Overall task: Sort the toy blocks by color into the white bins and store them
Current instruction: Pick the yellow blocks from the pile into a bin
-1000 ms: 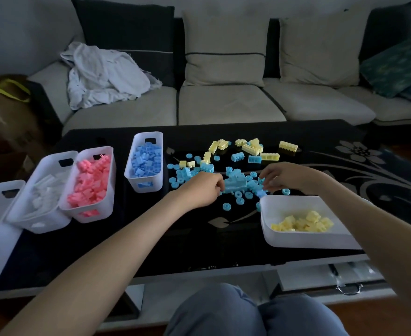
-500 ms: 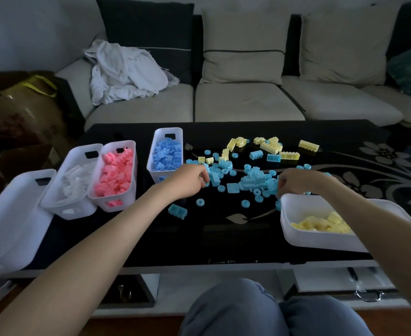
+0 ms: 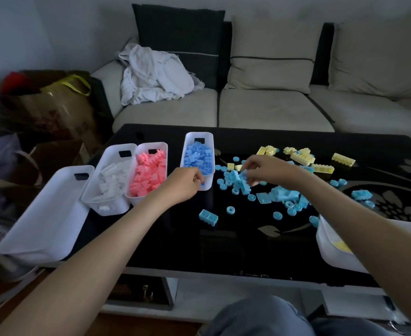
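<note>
Blue blocks [image 3: 243, 184] are scattered mid-table [image 3: 175, 238], just right of the blue bin [image 3: 198, 134], with bare glass nearer us. Our right hand [image 3: 264, 169] pinches one in the pile. Our left hand [image 3: 182, 184] is over that bin's near end, fingers curled, can't tell round what. We count five bins: four in a row at left, and the yellow bin [image 3: 328, 248] at the near right edge.

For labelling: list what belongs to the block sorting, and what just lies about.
Job: blue blocks, yellow blocks, blue-block bin, pink-block bin, white-block bin, yellow-block bin, empty bin, left hand, right hand.
Lying about: white cloth, brown bag.
</note>
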